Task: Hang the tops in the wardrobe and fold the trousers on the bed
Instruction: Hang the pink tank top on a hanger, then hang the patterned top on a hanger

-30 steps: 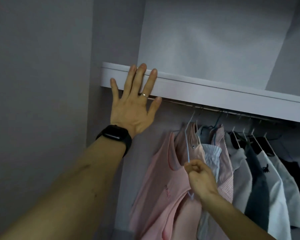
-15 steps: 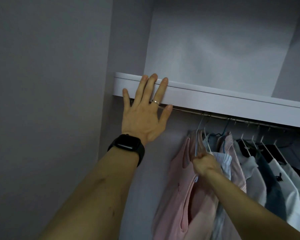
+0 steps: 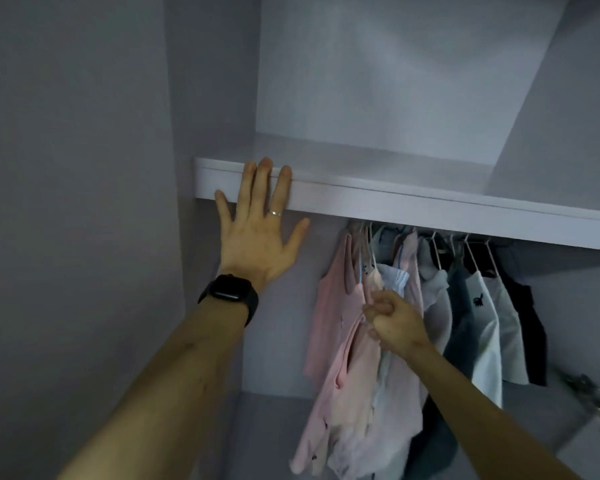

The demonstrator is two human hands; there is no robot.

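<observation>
Both hands are up: my left hand (image 3: pixel 257 244) lies flat, fingers straight, on the shelf edge (image 3: pixel 430 206); my right hand (image 3: pixel 395 320) is clenched on the pink top (image 3: pixel 347 344), at the left end of the hanging row (image 3: pixel 478 306). I should feel the hook seated before letting go, since the shelf hides the rail. Free room is only at left.

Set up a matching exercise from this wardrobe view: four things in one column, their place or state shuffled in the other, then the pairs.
1. left hand with black wrist watch
2. right hand
3. white fabric top with small black motif
4. black fabric garment

A. hangs at the row's far right
B. grips the pale pink fabric tops
C. lies flat on the front edge of the white shelf
D. hangs right of a dark grey-blue top

Pairs: 1-C, 2-B, 3-D, 4-A
</observation>
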